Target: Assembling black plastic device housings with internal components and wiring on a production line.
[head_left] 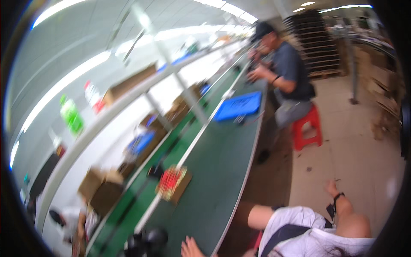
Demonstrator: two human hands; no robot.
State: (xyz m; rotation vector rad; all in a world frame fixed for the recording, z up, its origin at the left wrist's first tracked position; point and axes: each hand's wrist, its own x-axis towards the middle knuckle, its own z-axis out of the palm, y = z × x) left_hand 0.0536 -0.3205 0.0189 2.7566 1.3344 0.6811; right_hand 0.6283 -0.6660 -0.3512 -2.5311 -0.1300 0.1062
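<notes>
Black object (pixel 147 240), blurred, kind unclear — at the near end of the green bench (pixel 209 171), just left of the left hand (pixel 191 247), gap visible between them. Left fingers extended, slightly apart, over the bench top; contact can't be told, rest of that hand cut off by the lower edge. Right hand (pixel 331 188) is out right over the floor (pixel 342 158), well apart from the object — too blurred to tell its grip. Farther along: cardboard box (pixel 181 190) with red pieces (pixel 171 180), then blue tray (pixel 239 106).
</notes>
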